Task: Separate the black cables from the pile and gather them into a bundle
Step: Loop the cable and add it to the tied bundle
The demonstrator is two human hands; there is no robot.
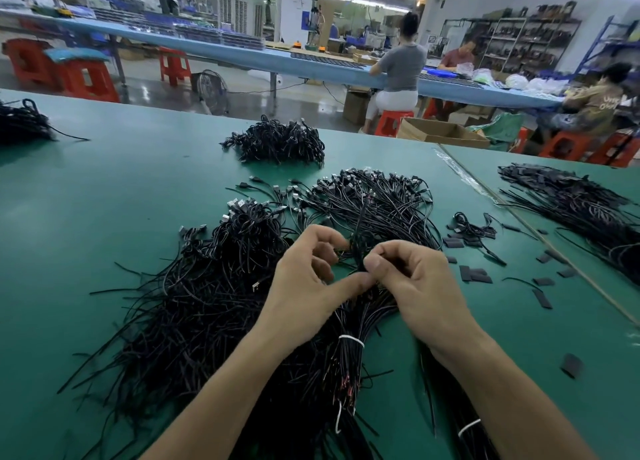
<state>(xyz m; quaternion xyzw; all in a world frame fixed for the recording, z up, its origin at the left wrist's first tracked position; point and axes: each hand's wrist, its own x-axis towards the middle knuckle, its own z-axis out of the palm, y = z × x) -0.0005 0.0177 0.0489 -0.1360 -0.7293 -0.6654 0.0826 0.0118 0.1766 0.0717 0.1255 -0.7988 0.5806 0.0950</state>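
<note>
Head view. Left hand and right hand, fingers curled, meet between thumb and fingertips and pinch a thin strand of cables. The strand rises from the fanned pile just beyond the knuckles. Under the wrists, a white tie binds the stems on the counter. Best practice is probably a firm pinch and few strands per pull, so the plugs do not snag.

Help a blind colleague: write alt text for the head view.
The left hand and right hand pinch black cables over a white-tied bundle on a green table. A loose cable pile lies left, black strips right.
</note>
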